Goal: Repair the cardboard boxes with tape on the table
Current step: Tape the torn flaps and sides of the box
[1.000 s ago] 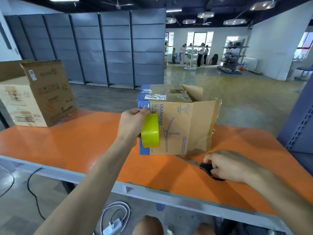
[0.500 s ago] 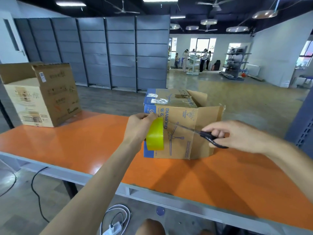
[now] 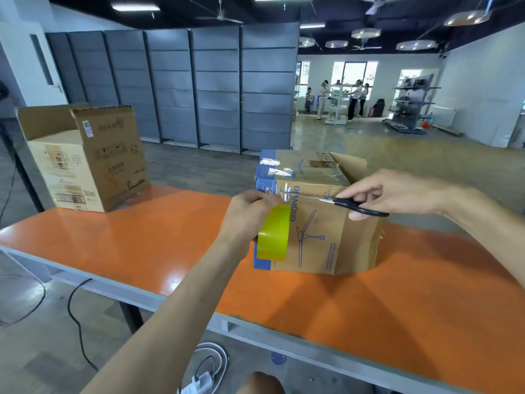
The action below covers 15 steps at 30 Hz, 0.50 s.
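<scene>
Gripping yellow tape roll (image 3: 274,233) against box (image 3: 321,245), left hand (image 3: 247,214), right hand (image 3: 397,191) holding scissors (image 3: 352,204) level, pointing left.

Yellow tape roll (image 3: 273,234) against upright, open-flapped brown box (image 3: 318,240).

left hand (image 3: 244,217) hides part of tape roll (image 3: 274,236); right hand (image 3: 397,194) covers scissors (image 3: 352,206) handles.

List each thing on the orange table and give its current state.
DIAMOND box: upright, side flap open, edge torn.
Yellow tape roll: gripped by left hand against the box front.
Scissors: held in right hand, blades pointing at the tape.
Far box: top flaps open.
</scene>
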Each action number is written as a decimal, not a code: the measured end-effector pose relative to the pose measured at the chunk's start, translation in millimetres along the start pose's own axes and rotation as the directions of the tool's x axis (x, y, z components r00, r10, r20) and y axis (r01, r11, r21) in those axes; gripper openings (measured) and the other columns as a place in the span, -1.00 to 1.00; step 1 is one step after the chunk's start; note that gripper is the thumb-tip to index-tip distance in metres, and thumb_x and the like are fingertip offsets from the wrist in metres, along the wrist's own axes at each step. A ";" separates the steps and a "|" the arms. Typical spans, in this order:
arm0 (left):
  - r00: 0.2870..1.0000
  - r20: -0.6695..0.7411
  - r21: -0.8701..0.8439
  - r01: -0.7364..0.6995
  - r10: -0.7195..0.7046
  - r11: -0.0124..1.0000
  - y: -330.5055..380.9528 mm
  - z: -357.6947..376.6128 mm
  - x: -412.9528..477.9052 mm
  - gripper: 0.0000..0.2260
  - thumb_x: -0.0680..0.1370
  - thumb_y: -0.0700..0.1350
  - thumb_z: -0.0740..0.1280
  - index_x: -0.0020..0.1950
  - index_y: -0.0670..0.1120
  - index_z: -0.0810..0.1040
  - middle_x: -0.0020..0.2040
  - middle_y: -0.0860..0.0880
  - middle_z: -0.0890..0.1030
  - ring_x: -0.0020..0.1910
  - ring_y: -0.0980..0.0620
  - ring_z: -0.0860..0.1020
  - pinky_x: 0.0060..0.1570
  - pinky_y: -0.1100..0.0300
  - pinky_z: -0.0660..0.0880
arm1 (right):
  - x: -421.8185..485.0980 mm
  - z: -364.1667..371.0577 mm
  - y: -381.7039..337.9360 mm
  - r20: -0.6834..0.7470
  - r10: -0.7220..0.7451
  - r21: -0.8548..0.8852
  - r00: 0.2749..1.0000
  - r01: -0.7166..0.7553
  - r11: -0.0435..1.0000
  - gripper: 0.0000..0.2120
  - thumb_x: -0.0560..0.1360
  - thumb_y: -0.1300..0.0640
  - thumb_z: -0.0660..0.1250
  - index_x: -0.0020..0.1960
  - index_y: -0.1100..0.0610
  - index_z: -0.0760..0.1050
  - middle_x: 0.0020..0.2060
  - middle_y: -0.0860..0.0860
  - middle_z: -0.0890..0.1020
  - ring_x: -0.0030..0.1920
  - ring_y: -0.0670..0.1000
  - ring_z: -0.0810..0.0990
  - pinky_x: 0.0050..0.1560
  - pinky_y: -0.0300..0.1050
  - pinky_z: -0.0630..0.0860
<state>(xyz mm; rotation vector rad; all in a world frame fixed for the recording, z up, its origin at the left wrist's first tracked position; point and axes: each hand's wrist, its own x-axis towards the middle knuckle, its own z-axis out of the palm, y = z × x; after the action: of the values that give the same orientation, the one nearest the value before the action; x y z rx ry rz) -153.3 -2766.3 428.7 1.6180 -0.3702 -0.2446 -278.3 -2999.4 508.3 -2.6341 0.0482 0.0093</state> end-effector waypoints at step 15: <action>0.997 0.023 -0.128 0.076 -0.074 0.989 8.9 -4.0 0.5 -0.91 0.51 -0.12 0.46 -0.11 -0.13 0.62 -0.20 -0.11 0.63 -0.23 -0.10 0.56 -0.18 0.04 0.40 | -10.5 17.0 25.8 0.042 0.110 -0.003 0.993 -0.110 0.994 -0.70 0.48 0.21 0.52 0.11 -0.12 0.64 -0.28 -0.03 0.68 -0.35 -0.14 0.53 -0.43 -0.22 0.39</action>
<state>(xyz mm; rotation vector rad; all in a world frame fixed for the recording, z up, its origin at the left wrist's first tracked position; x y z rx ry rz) -152.1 -2763.2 437.9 1.5049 -0.3015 -0.3336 -289.7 -3013.3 481.1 -2.6281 0.1784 0.1030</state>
